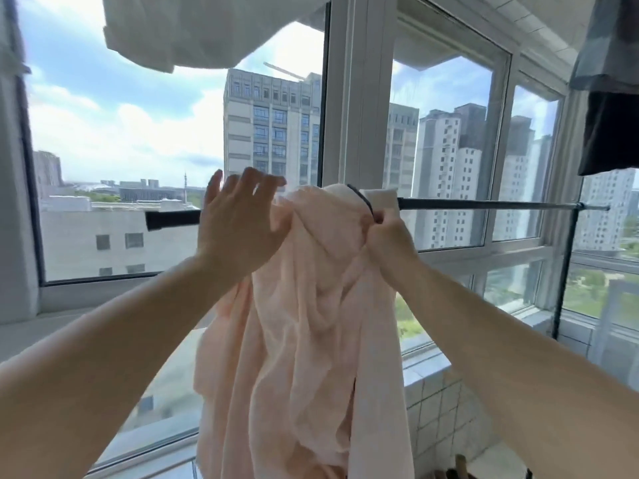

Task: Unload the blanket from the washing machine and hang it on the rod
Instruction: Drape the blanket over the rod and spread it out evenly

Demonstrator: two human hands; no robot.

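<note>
The pale pink blanket hangs over the black rod, which runs from left to right in front of the windows. The cloth is bunched at the top, where it lies across the rod, and from there it falls in long wrinkled folds down to the lower edge of the view. A thin dark trim runs along 1 edge of the blanket near the top.

The left hand is at the left side of the bunched top. Its fingers are spread and nearly straight, and the palm side lies against the cloth without gripping it. The right hand is at the right side of the top, just under the rod. Its fingers are curled and pinch the blanket edge where the dark trim ends.

To the left of the blanket, a thicker black end piece of the rod shows. At the far right the rod meets a black upright pole, which stands beside the tiled ledge.

Above, at the top left, a white cloth hangs. At the top right, a grey garment and a dark garment hang. Through the windows, tall buildings and a cloudy blue sky show.
</note>
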